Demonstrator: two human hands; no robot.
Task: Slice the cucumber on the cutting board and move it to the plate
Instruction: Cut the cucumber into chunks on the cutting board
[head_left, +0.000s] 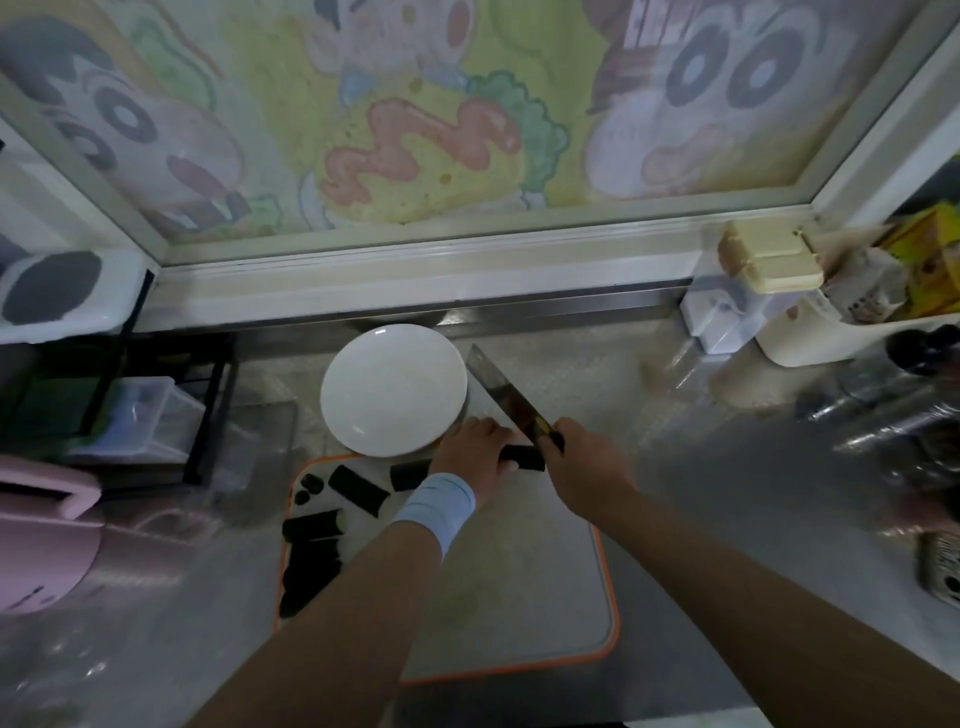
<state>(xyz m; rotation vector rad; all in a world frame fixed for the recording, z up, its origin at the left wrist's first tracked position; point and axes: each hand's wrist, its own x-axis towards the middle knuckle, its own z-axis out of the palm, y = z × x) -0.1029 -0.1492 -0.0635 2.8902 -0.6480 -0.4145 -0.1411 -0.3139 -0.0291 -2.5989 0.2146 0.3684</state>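
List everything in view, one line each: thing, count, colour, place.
plate: one, white, on the counter just behind the cutting board, nothing on it
cutting board: one, white with orange rim, front centre of the counter
cucumber: one, dark, at the board's far edge, under the left hand
cut pieces: several, dark, along the board's left side
cleaver: one, steel blade, above the cucumber, beside the plate's right edge
cream box: one, cream, far right by the window
pink appliance: one, pink, left edge
wristband: one, light blue, left wrist
left hand: holds the cucumber down
right hand: grips the cleaver's handle
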